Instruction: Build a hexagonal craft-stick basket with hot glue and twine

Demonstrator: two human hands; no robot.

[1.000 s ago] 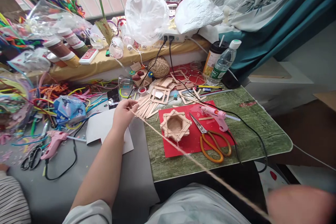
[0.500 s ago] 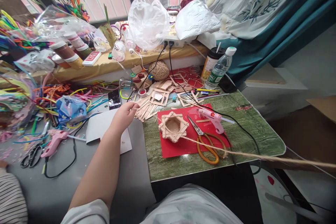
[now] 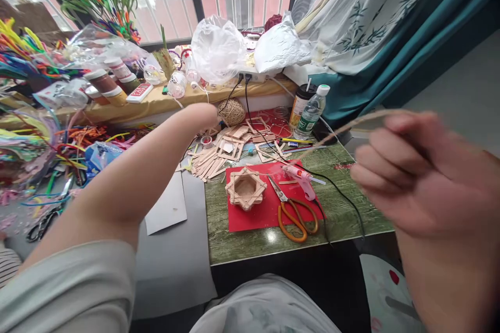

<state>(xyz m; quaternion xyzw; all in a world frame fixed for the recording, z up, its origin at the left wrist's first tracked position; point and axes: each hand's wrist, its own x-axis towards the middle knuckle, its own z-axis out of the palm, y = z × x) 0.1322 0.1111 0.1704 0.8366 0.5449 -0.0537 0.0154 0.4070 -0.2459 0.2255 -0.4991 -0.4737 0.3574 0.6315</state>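
Observation:
My right hand (image 3: 406,166), blurred at the right, is closed with a strand of twine (image 3: 351,120) pinched between thumb and forefinger. From there the twine slopes down leftward over the table and fades from sight near the pink glue gun (image 3: 302,178). My left hand (image 3: 205,116) reaches forward over the craft sticks (image 3: 209,162); its fingers are hidden, so I cannot tell what it holds. On a red sheet (image 3: 250,221) stands a star-shaped bowl of stacked craft sticks (image 3: 246,189), apart from both hands. Orange-handled scissors (image 3: 292,213) lie open beside it.
A water bottle (image 3: 311,114) and a lidded drink cup (image 3: 300,101) stand at the back right. The glue gun's black cord (image 3: 347,192) crosses the green tabletop. White card (image 3: 167,208) lies on the grey mat. A striped sleeve (image 3: 10,265) shows at the left edge.
My right hand has come into view at the right, holding the twine up. My left arm has risen and reaches farther forward. The twine no longer stretches low across the scissors.

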